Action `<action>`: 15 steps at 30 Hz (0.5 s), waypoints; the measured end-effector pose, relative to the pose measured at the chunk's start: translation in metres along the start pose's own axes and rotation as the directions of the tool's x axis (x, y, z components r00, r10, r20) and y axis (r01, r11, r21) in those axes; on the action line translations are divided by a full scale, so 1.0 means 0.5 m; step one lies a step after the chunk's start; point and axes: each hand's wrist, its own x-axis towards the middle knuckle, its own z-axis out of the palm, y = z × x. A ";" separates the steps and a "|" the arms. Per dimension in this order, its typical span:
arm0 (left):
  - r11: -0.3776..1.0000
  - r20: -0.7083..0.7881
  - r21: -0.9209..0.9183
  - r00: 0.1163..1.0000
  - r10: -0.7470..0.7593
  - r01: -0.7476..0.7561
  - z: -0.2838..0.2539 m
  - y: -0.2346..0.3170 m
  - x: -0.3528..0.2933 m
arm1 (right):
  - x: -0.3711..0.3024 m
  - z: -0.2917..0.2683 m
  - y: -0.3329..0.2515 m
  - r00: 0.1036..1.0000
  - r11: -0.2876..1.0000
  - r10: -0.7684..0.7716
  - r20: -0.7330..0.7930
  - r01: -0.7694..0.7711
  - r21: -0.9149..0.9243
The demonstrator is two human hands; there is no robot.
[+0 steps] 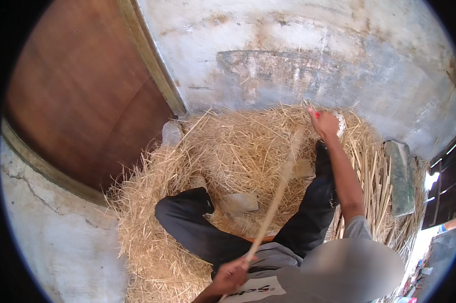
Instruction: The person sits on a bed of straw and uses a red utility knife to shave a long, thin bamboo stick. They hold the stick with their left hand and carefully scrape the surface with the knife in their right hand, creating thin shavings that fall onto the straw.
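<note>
In my left hand [231,275], low in the picture close to my body, the fingers are wrapped round the near end of a long pale stick [271,212]. The stick slants away over the straw between my legs; its far end is blurred. My right arm reaches forward past my right knee. At the far side of the straw, my right hand [328,123] is closed round a small tool with a red handle [317,115] and a thin tip near the wall. Most of that tool is hidden by the fingers, and its exact kind cannot be made out.
Loose straw [228,136] surrounds my legs in black trousers. A pale block [239,202] lies between them. Long stalks [372,187] and a greenish slab [399,177] are on the right. A stained wall [288,65] stands ahead, a brown door [86,91] at the left.
</note>
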 end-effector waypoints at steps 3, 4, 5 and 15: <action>0.994 -0.210 0.068 0.973 0.100 -0.088 -0.016 -0.005 0.005 | -0.033 0.029 0.050 0.992 0.964 0.117 -0.046 -0.102 0.244; 0.989 -0.208 0.053 0.967 0.146 -0.138 -0.017 0.009 0.014 | -0.060 0.031 0.042 0.993 0.968 0.114 0.019 -0.115 0.224; 0.983 -0.197 0.114 0.966 0.167 -0.146 -0.011 0.016 0.028 | -0.095 0.040 0.025 0.990 0.971 0.114 0.083 -0.128 0.202; 0.943 -0.108 0.292 0.974 0.200 -0.161 0.049 0.071 0.071 | -0.397 -0.052 -0.198 0.695 0.607 -0.686 -0.215 0.709 0.359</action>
